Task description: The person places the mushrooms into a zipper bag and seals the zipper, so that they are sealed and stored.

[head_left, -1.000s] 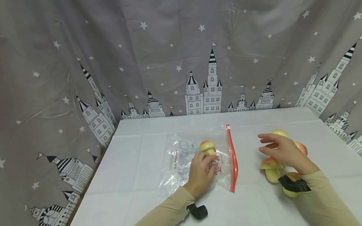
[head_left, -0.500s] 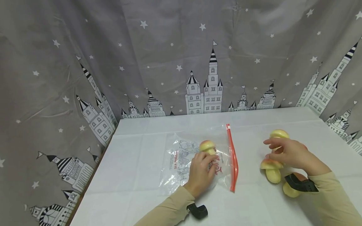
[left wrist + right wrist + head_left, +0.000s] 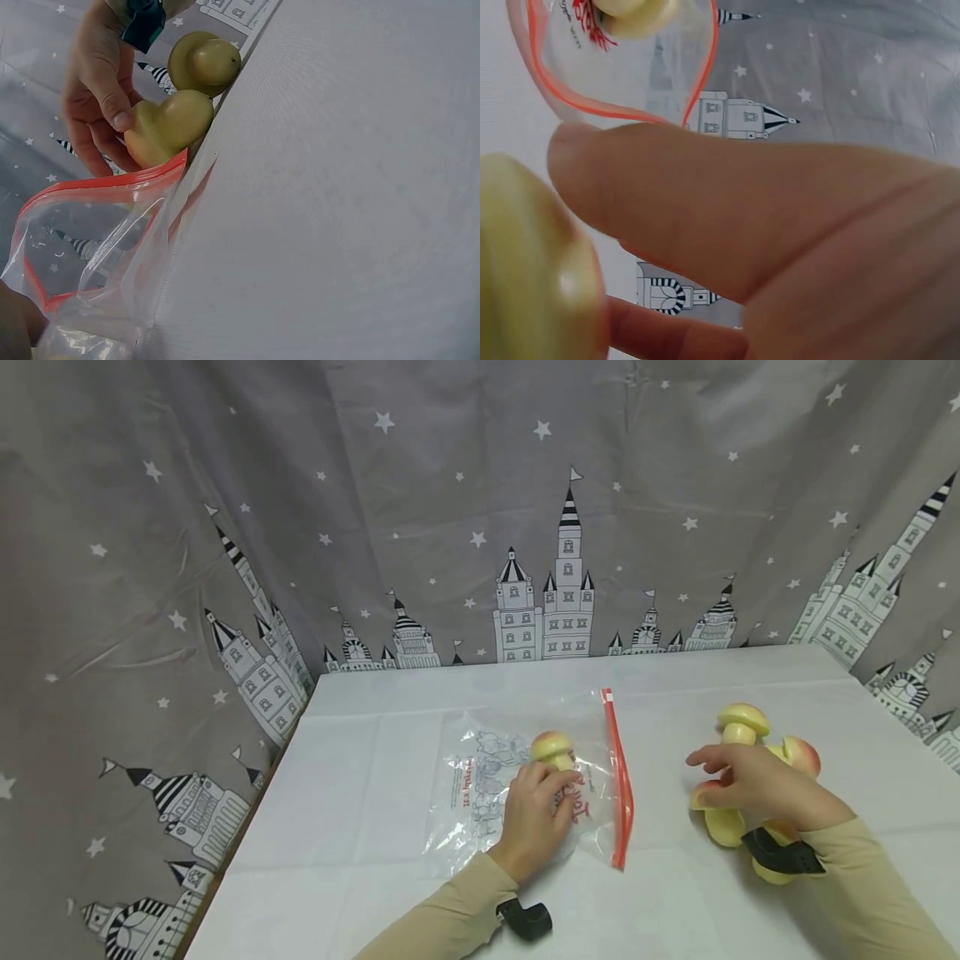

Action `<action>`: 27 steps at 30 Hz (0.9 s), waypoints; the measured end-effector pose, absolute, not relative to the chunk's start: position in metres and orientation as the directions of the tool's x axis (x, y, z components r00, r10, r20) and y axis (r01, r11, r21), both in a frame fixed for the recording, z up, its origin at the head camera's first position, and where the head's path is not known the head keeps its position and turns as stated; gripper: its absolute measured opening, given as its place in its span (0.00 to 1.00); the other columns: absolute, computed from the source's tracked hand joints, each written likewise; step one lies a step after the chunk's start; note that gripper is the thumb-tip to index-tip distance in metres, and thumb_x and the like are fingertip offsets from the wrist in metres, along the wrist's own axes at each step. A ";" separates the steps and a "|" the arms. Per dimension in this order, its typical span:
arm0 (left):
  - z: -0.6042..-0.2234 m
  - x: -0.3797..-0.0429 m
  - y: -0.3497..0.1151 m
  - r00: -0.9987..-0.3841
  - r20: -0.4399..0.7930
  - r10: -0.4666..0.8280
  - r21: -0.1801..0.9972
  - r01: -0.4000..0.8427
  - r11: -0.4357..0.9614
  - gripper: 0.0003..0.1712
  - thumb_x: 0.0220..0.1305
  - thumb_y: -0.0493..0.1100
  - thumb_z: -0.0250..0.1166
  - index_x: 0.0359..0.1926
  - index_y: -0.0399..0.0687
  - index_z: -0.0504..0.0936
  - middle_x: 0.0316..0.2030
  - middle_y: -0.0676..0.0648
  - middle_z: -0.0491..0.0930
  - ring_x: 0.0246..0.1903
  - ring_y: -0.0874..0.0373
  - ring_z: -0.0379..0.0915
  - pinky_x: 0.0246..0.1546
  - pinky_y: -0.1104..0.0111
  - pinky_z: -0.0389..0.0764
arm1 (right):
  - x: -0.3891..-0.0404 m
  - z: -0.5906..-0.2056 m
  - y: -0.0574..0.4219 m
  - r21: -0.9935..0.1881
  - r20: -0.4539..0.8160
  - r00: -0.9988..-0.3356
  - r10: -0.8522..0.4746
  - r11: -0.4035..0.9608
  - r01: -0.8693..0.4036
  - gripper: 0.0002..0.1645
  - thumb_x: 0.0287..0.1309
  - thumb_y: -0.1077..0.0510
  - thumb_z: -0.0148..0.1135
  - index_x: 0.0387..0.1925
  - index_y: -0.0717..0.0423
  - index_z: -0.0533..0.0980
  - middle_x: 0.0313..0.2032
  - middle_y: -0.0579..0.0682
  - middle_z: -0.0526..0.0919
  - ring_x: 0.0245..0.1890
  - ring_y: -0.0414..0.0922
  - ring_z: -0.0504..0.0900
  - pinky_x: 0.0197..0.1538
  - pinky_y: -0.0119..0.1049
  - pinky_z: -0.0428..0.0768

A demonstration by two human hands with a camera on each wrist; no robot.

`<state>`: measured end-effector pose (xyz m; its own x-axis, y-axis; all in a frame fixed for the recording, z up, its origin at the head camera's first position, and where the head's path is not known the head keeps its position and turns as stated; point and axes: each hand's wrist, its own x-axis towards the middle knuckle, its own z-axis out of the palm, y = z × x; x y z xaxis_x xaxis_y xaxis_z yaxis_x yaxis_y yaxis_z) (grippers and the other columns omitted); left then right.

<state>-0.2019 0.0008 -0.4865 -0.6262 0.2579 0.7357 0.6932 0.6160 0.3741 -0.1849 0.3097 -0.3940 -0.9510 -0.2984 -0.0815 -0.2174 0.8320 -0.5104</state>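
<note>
My left hand [image 3: 536, 814] holds a clear zip bag [image 3: 457, 827] with a red slider edge, its fingers curled over the film. One yellow toy mushroom [image 3: 551, 745] with a reddish cap lies in the bag, just beyond those fingers. The bag's mouth [image 3: 112, 187] gapes toward the right side. My right hand [image 3: 757, 781] is over the left mushroom [image 3: 724, 828] of a loose group, thumb and fingers spread about its cap. In the right wrist view the thumb [image 3: 630, 172] is close by this mushroom [image 3: 532, 262].
Several more toy mushrooms lie around the right hand: one behind it [image 3: 742, 722], one to its right [image 3: 804, 756] and one partly under the wrist strap [image 3: 772, 870]. A white cloth covers the table [image 3: 360, 802]. A grey castle-print curtain [image 3: 420, 485] hangs behind.
My right hand shifts right, then back left and down over the cap of the left loose mushroom. The left hand and the bag stay in place.
</note>
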 end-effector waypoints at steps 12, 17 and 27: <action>-0.486 -0.201 0.001 -0.626 0.735 0.260 0.375 0.695 0.614 0.15 0.49 0.35 0.73 0.41 0.49 0.89 0.33 0.50 0.79 0.34 0.58 0.73 0.36 0.67 0.73 | -0.186 -0.400 0.305 -0.494 -0.099 -0.936 -0.338 0.833 -0.249 0.24 0.50 0.53 0.76 0.47 0.61 0.82 0.36 0.47 0.85 0.34 0.37 0.76 0.37 0.30 0.76; -0.486 -0.201 0.001 -0.627 0.734 0.262 0.374 0.695 0.614 0.15 0.49 0.35 0.73 0.41 0.50 0.89 0.33 0.50 0.79 0.34 0.58 0.73 0.36 0.67 0.73 | -0.185 -0.402 0.305 -0.507 -0.097 -0.937 -0.337 0.827 -0.245 0.22 0.50 0.53 0.76 0.45 0.60 0.82 0.33 0.43 0.84 0.31 0.31 0.73 0.36 0.28 0.74; -0.487 -0.200 0.001 -0.635 0.726 0.264 0.377 0.688 0.620 0.15 0.50 0.36 0.73 0.42 0.50 0.89 0.33 0.50 0.79 0.34 0.58 0.72 0.37 0.68 0.72 | -0.186 -0.408 0.306 -0.517 -0.051 -0.933 -0.356 0.808 -0.281 0.17 0.52 0.53 0.75 0.39 0.60 0.83 0.29 0.39 0.85 0.28 0.28 0.70 0.33 0.27 0.72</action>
<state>-0.2002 0.0008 -0.4870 -0.6350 0.2640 0.7260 0.6883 0.6200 0.3766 -0.1856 0.3064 -0.4077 -0.9330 -0.3563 -0.0505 -0.2807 0.8085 -0.5173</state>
